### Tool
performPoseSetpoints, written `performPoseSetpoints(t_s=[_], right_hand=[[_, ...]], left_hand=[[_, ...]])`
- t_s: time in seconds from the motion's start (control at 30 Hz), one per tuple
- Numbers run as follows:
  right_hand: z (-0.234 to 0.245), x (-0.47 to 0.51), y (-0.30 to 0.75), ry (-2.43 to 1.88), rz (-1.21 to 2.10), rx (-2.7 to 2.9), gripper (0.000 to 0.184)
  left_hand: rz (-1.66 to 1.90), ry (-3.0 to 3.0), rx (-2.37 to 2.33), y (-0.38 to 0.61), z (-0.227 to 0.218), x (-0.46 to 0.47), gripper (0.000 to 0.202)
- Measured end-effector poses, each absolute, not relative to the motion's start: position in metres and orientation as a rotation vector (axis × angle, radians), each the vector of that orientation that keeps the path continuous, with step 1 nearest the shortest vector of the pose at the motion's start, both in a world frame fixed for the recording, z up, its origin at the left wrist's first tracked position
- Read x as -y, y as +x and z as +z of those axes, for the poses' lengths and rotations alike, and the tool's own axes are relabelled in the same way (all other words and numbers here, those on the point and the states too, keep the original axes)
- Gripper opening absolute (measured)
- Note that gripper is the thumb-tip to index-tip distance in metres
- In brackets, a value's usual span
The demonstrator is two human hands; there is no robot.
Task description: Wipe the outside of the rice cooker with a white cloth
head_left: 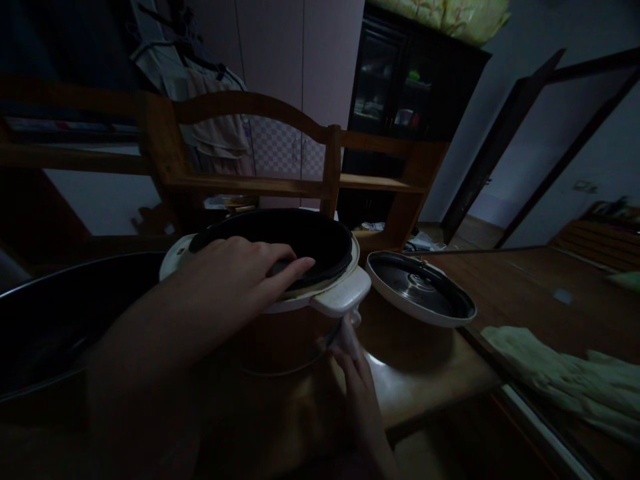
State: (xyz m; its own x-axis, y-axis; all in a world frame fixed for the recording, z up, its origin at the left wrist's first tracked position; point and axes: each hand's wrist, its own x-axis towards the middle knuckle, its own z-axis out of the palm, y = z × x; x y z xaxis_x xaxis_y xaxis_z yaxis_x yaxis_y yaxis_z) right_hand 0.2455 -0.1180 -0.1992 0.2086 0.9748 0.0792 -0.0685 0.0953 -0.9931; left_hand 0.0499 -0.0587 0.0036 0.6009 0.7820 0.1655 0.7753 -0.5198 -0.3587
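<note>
A rice cooker (290, 340) with a reddish-brown body, white rim and dark inner pot stands uncovered in the middle. My left hand (235, 270) reaches across its near rim, thumb and fingers closed around the edge; the fingertips are partly hidden. Lower down, by the cooker's right side below the white handle (343, 293), my right hand (357, 377) pinches a pale cloth (346, 337) against the body. Beside the cooker to the right lies its round lid (420, 290), inner side up.
A large dark pan (60, 327) stands at the left, close to my left forearm. Everything rests on a shiny wooden table (425, 380). Behind it rises a wooden shelf frame (250, 103). Pale green fabric (555, 373) lies on the brown surface at the right.
</note>
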Motion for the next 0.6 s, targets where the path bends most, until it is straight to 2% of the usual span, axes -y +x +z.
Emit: performPoseSetpoints(t_s=[0.1,0.43,0.6], right_hand=[[-0.201,0.121,0.242,-1.168,1.040,1.057,0.063],[-0.209,0.133,0.237,-1.159,1.093,1.047,0.067],[-0.203,0.138,0.240,-1.152,1.130,0.983,0.058]], left_hand=[[0.034,-2.402,1.208,0.049,0.002,0.058,0.065],[-0.009,-2.405,1.207,0.048,0.001,0.057,0.062],[-0.097,-2.415,1.191,0.047,-0.002,0.056,0.063]])
